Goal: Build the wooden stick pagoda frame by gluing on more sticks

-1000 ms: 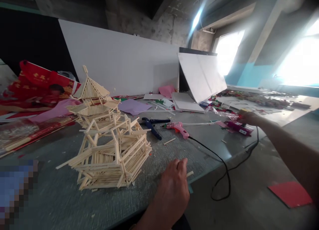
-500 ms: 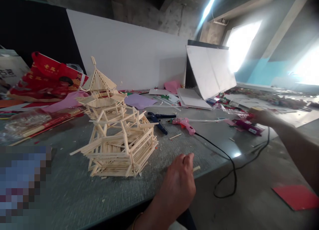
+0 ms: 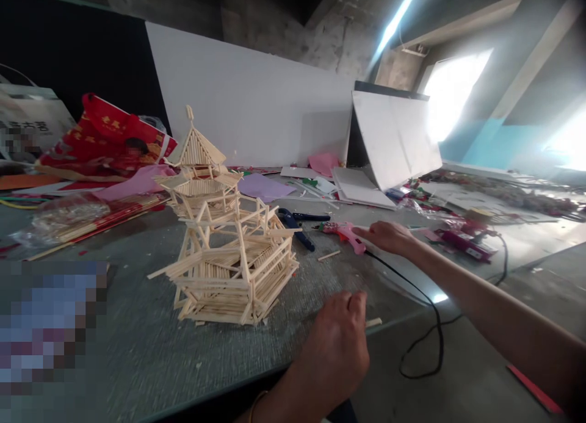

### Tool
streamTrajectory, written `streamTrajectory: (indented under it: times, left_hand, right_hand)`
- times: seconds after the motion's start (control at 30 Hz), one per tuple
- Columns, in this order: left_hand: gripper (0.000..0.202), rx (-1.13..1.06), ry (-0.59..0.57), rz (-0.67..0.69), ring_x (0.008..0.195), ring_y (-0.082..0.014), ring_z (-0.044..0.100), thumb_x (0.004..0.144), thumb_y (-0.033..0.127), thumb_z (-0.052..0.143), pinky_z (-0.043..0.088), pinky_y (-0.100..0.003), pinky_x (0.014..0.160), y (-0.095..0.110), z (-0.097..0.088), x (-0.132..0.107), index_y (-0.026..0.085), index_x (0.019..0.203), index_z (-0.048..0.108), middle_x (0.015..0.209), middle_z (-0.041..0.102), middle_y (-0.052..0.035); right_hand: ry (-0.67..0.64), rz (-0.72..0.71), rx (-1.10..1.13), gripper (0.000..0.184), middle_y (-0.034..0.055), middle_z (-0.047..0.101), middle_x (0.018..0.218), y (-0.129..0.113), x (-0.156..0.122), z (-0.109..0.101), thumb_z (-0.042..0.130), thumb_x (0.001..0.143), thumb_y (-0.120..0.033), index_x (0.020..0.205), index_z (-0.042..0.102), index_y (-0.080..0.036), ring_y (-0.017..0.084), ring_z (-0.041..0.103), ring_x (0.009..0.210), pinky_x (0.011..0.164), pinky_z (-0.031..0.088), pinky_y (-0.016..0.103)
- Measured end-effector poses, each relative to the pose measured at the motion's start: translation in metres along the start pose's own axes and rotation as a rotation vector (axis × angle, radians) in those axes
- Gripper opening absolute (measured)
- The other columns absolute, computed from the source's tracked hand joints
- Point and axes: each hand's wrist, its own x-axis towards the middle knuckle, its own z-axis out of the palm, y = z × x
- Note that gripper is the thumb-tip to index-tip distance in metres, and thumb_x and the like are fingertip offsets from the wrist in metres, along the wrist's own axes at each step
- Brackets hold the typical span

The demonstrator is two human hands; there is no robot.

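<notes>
A pagoda model (image 3: 229, 276) built of thin wooden sticks stands on the table, its pointed roof (image 3: 201, 148) on top. To its right, near the table edge, my left hand (image 3: 339, 337) is closed with curled fingers. A short wooden stick (image 3: 374, 322) shows just beyond them; whether they grip it is hidden. My right hand (image 3: 384, 236) reaches across to a pink hot glue gun (image 3: 351, 237) lying on the table. Its stretched fingers are at the gun's rear, not wrapped round it. Dark blue pliers (image 3: 300, 232) lie between gun and model.
A black cord (image 3: 439, 337) loops over the table's edge. Bundled sticks (image 3: 105, 218) and a red bag (image 3: 105, 142) are at left. Paper sheets (image 3: 265, 187) and leaning white boards (image 3: 394, 142) stand behind. A purple box (image 3: 467, 245) lies to the right.
My right hand has moved left from beside the purple box to the glue gun. My left hand keeps its curled pose by the table edge. The whole view has shifted slightly.
</notes>
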Motion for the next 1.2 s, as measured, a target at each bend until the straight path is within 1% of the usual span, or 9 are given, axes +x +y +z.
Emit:
streamTrajectory:
  times: [0.1, 0.2, 0.4, 0.53, 0.63, 0.73, 0.87, 1.03, 1.2]
  left_hand:
    - [0.037, -0.074, -0.072, -0.047, 0.095, -0.0200, 0.054, 0.084, 0.005, 0.035, 0.046, -0.034, 0.086, 0.000, -0.001, 0.001, 0.015, 0.117, 0.048, 0.100, 0.058, -0.0096]
    - [0.036, -0.123, -0.091, -0.067, 0.097, -0.0203, 0.052, 0.085, 0.006, 0.034, 0.044, -0.034, 0.087, -0.001, -0.002, 0.001, 0.015, 0.116, 0.049, 0.102, 0.057, -0.0100]
    - [0.038, -0.176, -0.100, -0.077, 0.099, -0.0213, 0.051, 0.084, 0.006, 0.035, 0.042, -0.034, 0.090, -0.001, -0.005, 0.003, 0.014, 0.118, 0.050, 0.105, 0.056, -0.0112]
    - [0.042, -0.179, -0.099, -0.074, 0.099, -0.0216, 0.051, 0.084, 0.006, 0.034, 0.042, -0.034, 0.089, -0.001, -0.006, 0.002, 0.014, 0.123, 0.048, 0.105, 0.057, -0.0115]
    - [0.043, -0.198, -0.093, -0.080, 0.099, -0.0202, 0.052, 0.083, 0.005, 0.036, 0.042, -0.032, 0.089, 0.000, -0.006, 0.002, 0.015, 0.123, 0.048, 0.107, 0.057, -0.0102]
    - [0.043, -0.183, -0.103, -0.074, 0.100, -0.0202, 0.052, 0.082, 0.005, 0.037, 0.042, -0.032, 0.090, 0.000, -0.006, 0.002, 0.015, 0.123, 0.048, 0.107, 0.058, -0.0102]
    - [0.045, -0.141, -0.097, -0.067, 0.101, -0.0196, 0.052, 0.082, 0.004, 0.037, 0.042, -0.032, 0.089, 0.000, -0.005, 0.002, 0.015, 0.124, 0.047, 0.107, 0.058, -0.0103]
    - [0.042, -0.053, -0.094, -0.024, 0.102, -0.0195, 0.053, 0.084, 0.006, 0.036, 0.042, -0.032, 0.090, 0.000, -0.004, 0.000, 0.014, 0.124, 0.046, 0.106, 0.058, -0.0109]
    - [0.038, -0.067, -0.089, -0.030, 0.100, -0.0195, 0.053, 0.086, 0.006, 0.033, 0.043, -0.033, 0.089, 0.001, -0.006, 0.001, 0.013, 0.121, 0.047, 0.103, 0.058, -0.0103]
  right_hand:
    - [-0.021, -0.040, -0.034, 0.077, 0.0193, 0.064, 0.085, -0.037, 0.002, -0.002, 0.037, 0.077, -0.079, 0.077, 0.068, -0.009, 0.034, 0.059, 0.085, 0.069, 0.043, 0.038]
    - [-0.057, -0.060, -0.073, 0.069, 0.0161, 0.063, 0.091, -0.054, 0.003, -0.007, 0.044, 0.079, -0.074, 0.089, 0.066, -0.009, 0.030, 0.058, 0.090, 0.076, 0.045, 0.040]
    - [-0.127, -0.059, -0.122, 0.035, 0.0070, 0.061, 0.098, -0.056, 0.010, -0.006, 0.052, 0.091, -0.046, 0.099, 0.061, -0.013, 0.020, 0.058, 0.087, 0.079, 0.048, 0.037]
    - [-0.127, -0.061, -0.099, 0.038, 0.0075, 0.063, 0.089, -0.055, 0.014, -0.003, 0.053, 0.090, -0.048, 0.093, 0.063, -0.012, 0.020, 0.060, 0.083, 0.075, 0.048, 0.036]
    - [-0.139, -0.061, -0.041, 0.046, 0.0104, 0.064, 0.069, -0.055, 0.013, -0.006, 0.056, 0.084, -0.054, 0.075, 0.066, -0.011, 0.023, 0.062, 0.072, 0.068, 0.048, 0.033]
    - [-0.177, -0.071, 0.057, 0.061, 0.0105, 0.060, 0.055, -0.048, 0.012, -0.012, 0.052, 0.078, -0.068, 0.056, 0.064, -0.012, 0.024, 0.062, 0.057, 0.059, 0.047, 0.031]
    - [-0.188, -0.067, 0.238, 0.074, 0.0106, 0.064, 0.062, -0.021, 0.014, -0.019, 0.034, 0.082, -0.075, 0.063, 0.064, -0.011, 0.019, 0.061, 0.052, 0.052, 0.047, 0.027]
    - [-0.204, -0.020, 0.402, 0.064, 0.0126, 0.066, 0.070, 0.013, 0.010, -0.019, 0.046, 0.082, -0.069, 0.072, 0.064, -0.009, 0.017, 0.061, 0.053, 0.046, 0.048, 0.023]
    - [-0.256, -0.069, 0.514, 0.061, 0.0119, 0.066, 0.071, 0.017, -0.003, -0.009, 0.053, 0.078, -0.069, 0.072, 0.063, -0.009, 0.015, 0.059, 0.052, 0.046, 0.049, 0.022]
